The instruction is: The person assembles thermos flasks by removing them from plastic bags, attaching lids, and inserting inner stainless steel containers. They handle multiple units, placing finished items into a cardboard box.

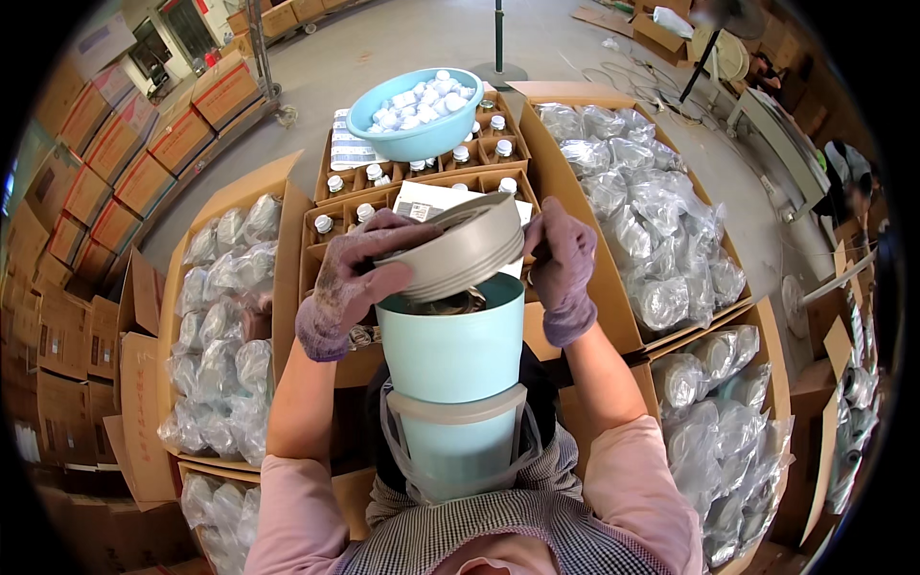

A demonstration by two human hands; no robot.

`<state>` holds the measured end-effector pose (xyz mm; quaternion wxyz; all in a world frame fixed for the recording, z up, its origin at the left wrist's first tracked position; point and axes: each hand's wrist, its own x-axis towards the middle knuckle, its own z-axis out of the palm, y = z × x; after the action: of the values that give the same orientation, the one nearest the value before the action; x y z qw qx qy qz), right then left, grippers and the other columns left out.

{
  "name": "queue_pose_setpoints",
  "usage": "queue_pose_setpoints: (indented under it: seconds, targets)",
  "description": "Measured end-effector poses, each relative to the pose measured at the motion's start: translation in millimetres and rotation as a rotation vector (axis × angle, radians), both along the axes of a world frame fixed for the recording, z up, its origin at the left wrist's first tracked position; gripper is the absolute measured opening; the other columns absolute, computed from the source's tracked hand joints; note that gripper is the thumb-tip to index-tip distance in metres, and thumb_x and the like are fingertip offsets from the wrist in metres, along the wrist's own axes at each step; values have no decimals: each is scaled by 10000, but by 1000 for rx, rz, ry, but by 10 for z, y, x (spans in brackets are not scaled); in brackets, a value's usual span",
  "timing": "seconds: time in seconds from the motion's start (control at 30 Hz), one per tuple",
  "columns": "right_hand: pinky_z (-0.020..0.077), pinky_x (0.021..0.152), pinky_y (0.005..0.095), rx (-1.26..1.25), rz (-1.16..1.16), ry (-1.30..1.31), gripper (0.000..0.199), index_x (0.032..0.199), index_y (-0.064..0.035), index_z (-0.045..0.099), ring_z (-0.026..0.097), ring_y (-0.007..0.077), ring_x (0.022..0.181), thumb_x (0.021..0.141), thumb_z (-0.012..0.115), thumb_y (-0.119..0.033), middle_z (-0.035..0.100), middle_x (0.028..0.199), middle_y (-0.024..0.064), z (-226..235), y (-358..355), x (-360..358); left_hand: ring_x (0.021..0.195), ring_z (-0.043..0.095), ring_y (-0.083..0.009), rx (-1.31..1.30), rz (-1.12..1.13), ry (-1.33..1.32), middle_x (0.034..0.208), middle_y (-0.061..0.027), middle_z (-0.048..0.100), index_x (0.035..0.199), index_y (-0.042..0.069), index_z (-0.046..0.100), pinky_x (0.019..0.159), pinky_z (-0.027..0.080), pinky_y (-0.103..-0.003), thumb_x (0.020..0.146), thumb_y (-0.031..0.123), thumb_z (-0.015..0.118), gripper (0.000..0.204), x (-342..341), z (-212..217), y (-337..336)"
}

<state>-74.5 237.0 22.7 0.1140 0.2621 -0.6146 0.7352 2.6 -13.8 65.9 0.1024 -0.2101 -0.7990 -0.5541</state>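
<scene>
My gloved left hand grips a round grey lid by its left side. The lid is tilted over a light blue bucket, its right side higher. My gloved right hand is at the lid's right rim, thumb and fingers drawn together there. Inside the bucket, partly hidden by the lid, a shiny, dark glassy thing shows. That bucket stands on a second light blue bucket with a grey top rim, and a clear plastic bag lies around the lower one.
Ahead, a blue basin of white caps rests on a divided carton of capped bottles. Cartons of plastic-wrapped goods flank me at left and right. A loaded trolley stands far left; a person is far right.
</scene>
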Motion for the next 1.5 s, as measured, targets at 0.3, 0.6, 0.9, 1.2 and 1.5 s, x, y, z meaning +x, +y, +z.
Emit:
queue_pose_setpoints:
  seconds: [0.3, 0.6, 0.9, 1.2, 1.5]
  targets:
    - [456, 942, 277, -13, 602, -478, 605, 1222, 1, 639, 614, 151, 996, 1047, 324, -485, 673, 1120, 70, 116, -20, 26, 989, 607, -225, -108, -75, -19, 1035, -115, 650, 1142, 10, 730, 875, 476, -338, 786, 301, 724, 459, 75, 98, 19]
    - [533, 853, 421, 357, 227, 470, 384, 1362, 16, 382, 679, 379, 957, 1018, 452, -139, 691, 1075, 197, 35, -116, -6, 952, 605, -201, 33, -55, 15, 967, -100, 655, 1106, 3, 743, 856, 468, -317, 789, 326, 713, 454, 167, 206, 78]
    - [489, 985, 401, 394, 346, 180, 369, 1148, 38, 629, 659, 335, 1086, 966, 397, -183, 695, 1126, 183, 88, -76, 102, 905, 608, -206, -110, 2, 107, 925, -92, 645, 1120, 50, 750, 821, 477, -320, 769, 262, 749, 410, 270, 278, 149]
    - [366, 1139, 389, -442, 1086, -511, 614, 1324, 136, 503, 519, 301, 1285, 994, 292, -337, 496, 1423, 238, -290, -480, 255, 821, 584, -255, -769, 440, 309, 823, -55, 607, 966, 134, 753, 770, 403, -378, 782, 256, 760, 221, 718, 562, 976]
    - [410, 1100, 367, -38, 821, -304, 609, 1206, 88, 632, 592, 255, 1197, 1032, 248, -352, 626, 1285, 201, -13, -176, 36, 840, 594, -187, -413, 284, 58, 901, -95, 618, 1070, 53, 750, 735, 469, -290, 883, 142, 673, 221, 470, 434, 561]
